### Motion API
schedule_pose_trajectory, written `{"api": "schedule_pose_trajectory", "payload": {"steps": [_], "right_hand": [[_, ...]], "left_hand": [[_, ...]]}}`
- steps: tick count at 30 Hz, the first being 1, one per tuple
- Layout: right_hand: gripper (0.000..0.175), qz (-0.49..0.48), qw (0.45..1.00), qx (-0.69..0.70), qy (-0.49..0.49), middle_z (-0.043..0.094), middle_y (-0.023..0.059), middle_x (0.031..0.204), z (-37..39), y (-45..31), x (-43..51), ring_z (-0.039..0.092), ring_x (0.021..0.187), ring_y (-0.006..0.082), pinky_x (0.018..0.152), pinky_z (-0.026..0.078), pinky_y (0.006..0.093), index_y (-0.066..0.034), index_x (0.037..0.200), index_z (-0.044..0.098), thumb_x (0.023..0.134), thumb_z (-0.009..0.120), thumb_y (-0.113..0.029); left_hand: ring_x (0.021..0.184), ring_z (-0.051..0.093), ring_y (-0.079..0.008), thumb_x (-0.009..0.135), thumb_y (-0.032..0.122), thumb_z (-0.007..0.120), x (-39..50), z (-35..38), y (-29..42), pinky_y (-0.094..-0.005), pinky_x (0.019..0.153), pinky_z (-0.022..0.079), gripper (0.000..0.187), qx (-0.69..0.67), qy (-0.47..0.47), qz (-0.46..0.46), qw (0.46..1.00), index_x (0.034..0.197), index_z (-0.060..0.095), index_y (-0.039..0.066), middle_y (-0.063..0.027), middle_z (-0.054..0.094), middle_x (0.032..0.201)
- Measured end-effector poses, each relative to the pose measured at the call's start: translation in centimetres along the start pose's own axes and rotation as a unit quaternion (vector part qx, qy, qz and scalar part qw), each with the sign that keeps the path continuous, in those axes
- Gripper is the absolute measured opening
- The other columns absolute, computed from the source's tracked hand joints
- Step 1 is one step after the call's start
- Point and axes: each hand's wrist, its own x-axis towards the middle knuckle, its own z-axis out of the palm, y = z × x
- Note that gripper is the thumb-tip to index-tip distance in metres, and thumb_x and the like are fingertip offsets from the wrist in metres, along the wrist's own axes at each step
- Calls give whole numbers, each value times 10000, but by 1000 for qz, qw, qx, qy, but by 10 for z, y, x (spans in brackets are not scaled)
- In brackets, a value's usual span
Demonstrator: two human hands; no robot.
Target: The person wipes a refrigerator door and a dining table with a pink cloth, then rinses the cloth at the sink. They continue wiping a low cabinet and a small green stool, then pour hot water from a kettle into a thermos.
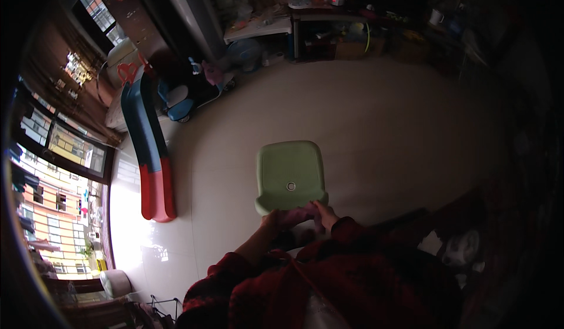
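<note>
A pink cloth (296, 215) is stretched between my two hands, low in the head view. My left hand (269, 219) grips its left end, and my right hand (325, 215) has hold of the right end. Just beyond them stands a small green plastic chair (289, 163) with a round hole in its flat panel. The cloth and my hands overlap the chair's near edge; whether they touch it I cannot tell. Red and dark sleeves cover part of my forearms.
A blue and red children's slide (152, 152) stands on the tiled floor (374, 122) to the left. Behind it is a blue ride-on toy (179, 108). A cluttered white table (260, 30) lines the far wall. A white cylindrical stool (115, 283) sits at the lower left.
</note>
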Motion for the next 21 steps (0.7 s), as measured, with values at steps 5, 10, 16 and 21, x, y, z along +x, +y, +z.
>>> {"api": "schedule_pose_trajectory", "payload": {"steps": [5, 10, 16, 21], "right_hand": [[523, -7, 990, 105, 98, 677, 88, 1115, -7, -46, 43, 640, 978, 221, 845, 503, 354, 4, 1180, 641, 898, 662, -435], [485, -135, 960, -232, 78, 690, 106, 1114, -32, -108, 70, 645, 1009, 220, 891, 497, 346, -48, 1202, 654, 1000, 456, -442], [374, -211, 903, -367, 71, 688, 148, 1119, -34, -183, 130, 641, 1063, 235, 911, 488, 337, -99, 1200, 644, 997, 488, -372], [435, -150, 955, -216, 135, 629, 136, 1206, -49, -215, 162, 614, 1074, 239, 935, 502, 357, -75, 1335, 496, 936, 599, -212]], "left_hand": [[871, 683, -275, 855, 468, 673, 47, 62, 80, -404, 720, 563, 593, 76, 30, 51, 995, 1196, 623, -14, -148, 679, 1038], [940, 692, -237, 839, 498, 683, 102, 110, 153, -403, 766, 564, 616, 197, 1, -20, 980, 1201, 643, 0, -154, 693, 1026], [835, 719, -290, 818, 515, 701, 136, 177, 257, -419, 704, 587, 638, 209, 15, -16, 978, 1149, 659, -28, -203, 699, 1029], [826, 722, -347, 797, 506, 709, 164, 221, 306, -435, 702, 597, 614, 267, 5, 55, 962, 1079, 687, -39, -219, 707, 972]]}}
